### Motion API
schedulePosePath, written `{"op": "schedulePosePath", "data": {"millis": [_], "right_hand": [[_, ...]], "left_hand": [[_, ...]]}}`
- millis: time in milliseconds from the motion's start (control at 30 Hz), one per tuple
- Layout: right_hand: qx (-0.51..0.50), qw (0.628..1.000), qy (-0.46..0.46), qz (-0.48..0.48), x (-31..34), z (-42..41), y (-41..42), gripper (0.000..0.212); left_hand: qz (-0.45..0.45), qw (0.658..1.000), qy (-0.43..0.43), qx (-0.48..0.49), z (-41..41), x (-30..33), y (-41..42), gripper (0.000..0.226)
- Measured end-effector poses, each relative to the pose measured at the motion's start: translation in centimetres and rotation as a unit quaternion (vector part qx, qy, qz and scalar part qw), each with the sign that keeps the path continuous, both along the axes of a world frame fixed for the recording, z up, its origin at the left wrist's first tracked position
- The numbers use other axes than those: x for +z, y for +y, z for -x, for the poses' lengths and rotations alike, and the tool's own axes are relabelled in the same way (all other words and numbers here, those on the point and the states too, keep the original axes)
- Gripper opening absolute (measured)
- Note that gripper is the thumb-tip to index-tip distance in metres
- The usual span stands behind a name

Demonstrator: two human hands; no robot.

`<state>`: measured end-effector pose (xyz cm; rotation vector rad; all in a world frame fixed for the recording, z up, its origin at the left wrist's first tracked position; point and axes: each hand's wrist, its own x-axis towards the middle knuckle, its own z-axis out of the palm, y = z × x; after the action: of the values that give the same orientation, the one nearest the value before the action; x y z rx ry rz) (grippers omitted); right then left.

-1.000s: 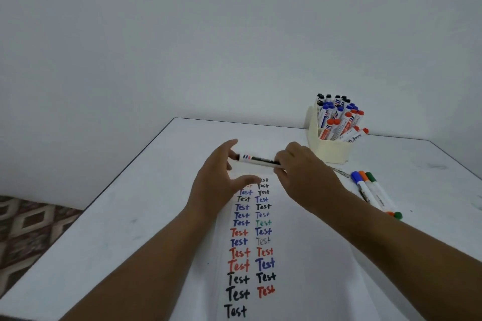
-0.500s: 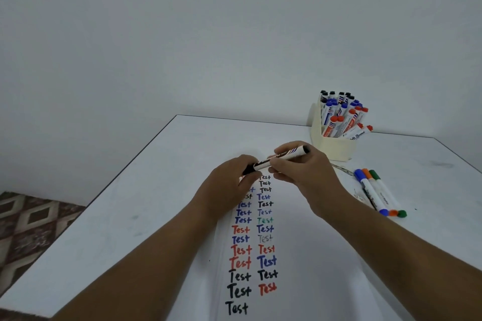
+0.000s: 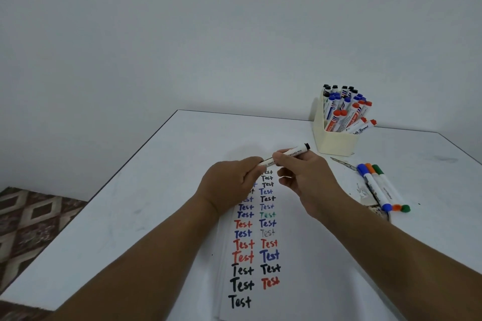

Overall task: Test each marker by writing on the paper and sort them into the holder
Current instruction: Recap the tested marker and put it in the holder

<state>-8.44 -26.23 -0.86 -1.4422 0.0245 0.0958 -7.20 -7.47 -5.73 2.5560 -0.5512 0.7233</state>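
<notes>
Marker [image 3: 285,156] sits just above the paper [image 3: 300,242], right hand [image 3: 309,180] pinching its barrel, left hand [image 3: 232,185] gripping the cap end; I'd push straight on till it clicks.

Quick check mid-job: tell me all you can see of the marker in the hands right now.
The marker is a white barrel with black print and a black end pointing up-right toward the holder. It is tilted, held above the paper. The right hand pinches its middle; the left hand grips its lower end, hiding any cap there.
</notes>
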Motion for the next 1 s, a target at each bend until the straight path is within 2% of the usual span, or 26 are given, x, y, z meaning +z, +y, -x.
{"op": "schedulePosePath", "data": {"millis": [100,200,267,333,467,600,700,833,933,1000], "right_hand": [[-0.002,1.0,0.004,-0.012,0.0,-0.1,-0.2,0.017],[-0.024,0.997,0.012,-0.067,0.2,0.1,-0.7,0.016],[-0.055,0.993,0.017,-0.103,0.5,0.5,-1.3,0.012],[-0.062,0.992,0.019,-0.108,0.6,1.4,-1.9,0.01],[0.034,0.998,0.03,-0.041,0.6,5.8,-2.8,0.013],[0.15,0.988,0.037,0.016,0.4,11.1,-3.3,0.015],[0.182,0.983,0.037,0.01,-0.1,13.1,-3.4,0.026],[0.181,0.983,-0.012,0.034,-1.5,14.1,-3.5,0.039],[0.173,0.982,-0.044,0.065,-2.1,14.4,-3.4,0.039],[0.163,0.983,-0.046,0.075,-2.2,14.5,-3.4,0.029]], "left_hand": [[0.001,1.0,-0.006,-0.001,-0.3,0.0,0.3,0.044],[0.079,0.996,0.042,0.0,-0.6,0.0,0.5,0.057],[0.085,0.993,0.051,0.058,-1.0,-0.4,0.4,0.064],[0.039,0.989,0.066,0.126,-1.5,-0.7,0.2,0.068],[-0.087,0.975,0.117,0.17,-2.8,-1.3,0.1,0.067],[-0.14,0.962,0.168,0.164,-3.7,-1.7,0.4,0.089],[-0.14,0.956,0.202,0.159,-3.7,-1.5,0.5,0.099],[-0.131,0.954,0.19,0.189,-3.2,-1.6,0.4,0.098],[-0.111,0.946,0.196,0.232,-2.5,-1.2,0.2,0.098],[-0.106,0.945,0.196,0.238,-2.2,-0.9,0.1,0.096]]}}
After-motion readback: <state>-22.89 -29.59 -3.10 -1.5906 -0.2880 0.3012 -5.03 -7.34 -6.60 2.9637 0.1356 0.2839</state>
